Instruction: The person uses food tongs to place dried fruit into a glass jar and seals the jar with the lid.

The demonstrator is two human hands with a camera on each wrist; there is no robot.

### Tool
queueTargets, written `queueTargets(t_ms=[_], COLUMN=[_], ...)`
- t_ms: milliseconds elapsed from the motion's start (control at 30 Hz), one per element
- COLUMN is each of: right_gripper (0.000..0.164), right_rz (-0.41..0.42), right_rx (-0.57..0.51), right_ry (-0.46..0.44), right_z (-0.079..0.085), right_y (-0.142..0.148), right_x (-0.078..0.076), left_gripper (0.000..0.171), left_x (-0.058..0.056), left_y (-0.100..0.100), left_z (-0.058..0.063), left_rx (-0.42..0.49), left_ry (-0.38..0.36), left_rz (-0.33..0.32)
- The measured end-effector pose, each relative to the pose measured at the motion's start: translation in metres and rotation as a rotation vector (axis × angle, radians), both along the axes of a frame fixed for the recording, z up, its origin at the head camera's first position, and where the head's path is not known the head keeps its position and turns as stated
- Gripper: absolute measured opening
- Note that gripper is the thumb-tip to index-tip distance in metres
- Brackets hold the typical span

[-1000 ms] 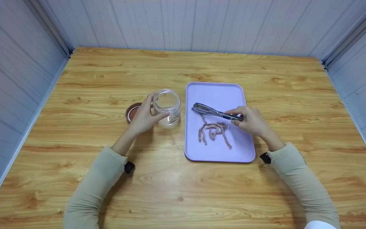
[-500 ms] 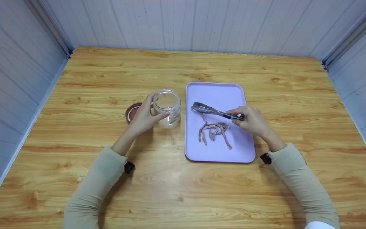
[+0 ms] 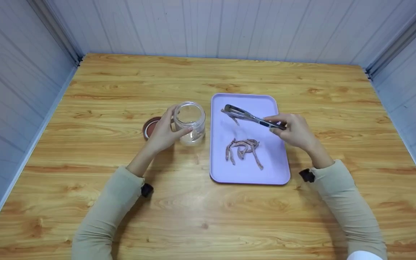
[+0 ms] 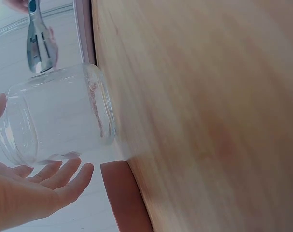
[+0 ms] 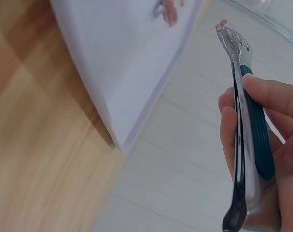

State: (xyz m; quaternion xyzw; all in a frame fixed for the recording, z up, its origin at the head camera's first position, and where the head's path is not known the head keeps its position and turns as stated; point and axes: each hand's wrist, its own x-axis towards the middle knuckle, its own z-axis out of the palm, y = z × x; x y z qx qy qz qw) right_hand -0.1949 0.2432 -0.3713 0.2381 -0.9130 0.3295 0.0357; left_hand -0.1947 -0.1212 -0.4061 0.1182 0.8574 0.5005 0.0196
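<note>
My left hand (image 3: pixel 163 135) holds the clear, lidless jar (image 3: pixel 190 128), thumb on its near side and fingers around its left. In the left wrist view the jar's (image 4: pixel 59 111) wall shows between thumb and fingers. My right hand (image 3: pixel 294 131) grips metal tongs (image 3: pixel 253 118) by their handles, over the lilac tray (image 3: pixel 226 175). From the tips of the tongs hangs a thin pinkish-brown strip (image 3: pixel 235 120), above the tray. In the right wrist view a bit of that strip (image 5: pixel 222 23) sticks out past the tips. Several similar strips (image 3: pixel 246 144) lie loosely heaped on the tray.
A reddish-brown lid (image 3: pixel 149 126) lies on the wooden table (image 3: pixel 200 216) left of the jar, partly hidden by my left hand. The tray stands just right of the jar. Panelled walls (image 3: pixel 200 29) border the table at the back and both sides.
My right hand has raised the tongs up and away from the heap, with one strip pinched in their tips. The left hand and the jar stay where they were.
</note>
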Motion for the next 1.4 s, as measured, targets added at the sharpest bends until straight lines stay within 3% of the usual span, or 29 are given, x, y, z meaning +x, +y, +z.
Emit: queueTargets(t_ms=[367,767,967,1400], right_gripper=[0.028,0.031,0.030,0.030], right_rz=[0.018,0.053,0.095,0.179], right_rx=[-0.054,-0.053,-0.043,-0.062], right_ry=[0.025,0.045,0.102,0.112], right_z=[0.024,0.044,0.049,0.049], right_y=[-0.003,-0.026,-0.040,-0.064], right_x=[-0.003,-0.007,-0.009,-0.009], left_gripper=[0.081,0.082,0.081,0.079], left_x=[0.000,0.000,0.000,0.000], left_y=[0.001,0.000,0.000,0.001], left_z=[0.001,0.002,0.002,0.001], left_rx=[0.003,-0.015,-0.028,-0.001], left_ry=[0.002,-0.011,-0.002,0.029], left_rz=[0.004,0.014,0.013,0.003])
